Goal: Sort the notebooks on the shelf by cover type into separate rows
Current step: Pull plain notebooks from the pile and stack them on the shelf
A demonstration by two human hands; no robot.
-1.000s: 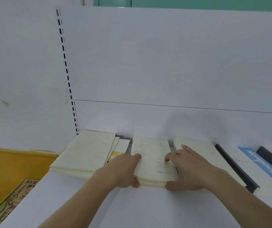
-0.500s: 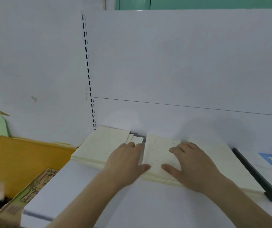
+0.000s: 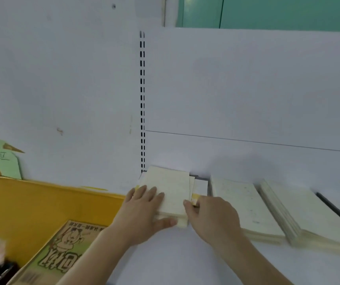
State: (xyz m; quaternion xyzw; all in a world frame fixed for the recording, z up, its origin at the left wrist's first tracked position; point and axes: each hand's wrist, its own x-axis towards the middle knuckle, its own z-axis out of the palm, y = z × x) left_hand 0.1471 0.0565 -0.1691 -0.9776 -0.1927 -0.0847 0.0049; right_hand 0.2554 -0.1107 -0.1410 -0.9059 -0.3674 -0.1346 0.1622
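Now your left hand (image 3: 144, 210) lay flat, fingers straight, on the leftmost cream notebook stack (image 3: 169, 188) at the white shelf's (image 3: 175, 260) left end, your right hand (image 3: 212, 217) pinched that stack's right edge, two more cream stacks (image 3: 245, 206) lay just beside, yellow bin (image 3: 31, 202) left

Leftmost cream notebook stack (image 3: 169, 190): lies flat on the white shelf (image 3: 175, 260), at its left end beside the slotted upright; edges uneven, yellow covers showing low in the pile. Middle cream stack (image 3: 245, 206): flat, just right of the first, faint speckled marks on top cover. Third cream stack (image 3: 300, 214): flat, touching the middle one's right side, page edges visible. Black-spined notebook (image 3: 337, 210): further right, partly out of frame.
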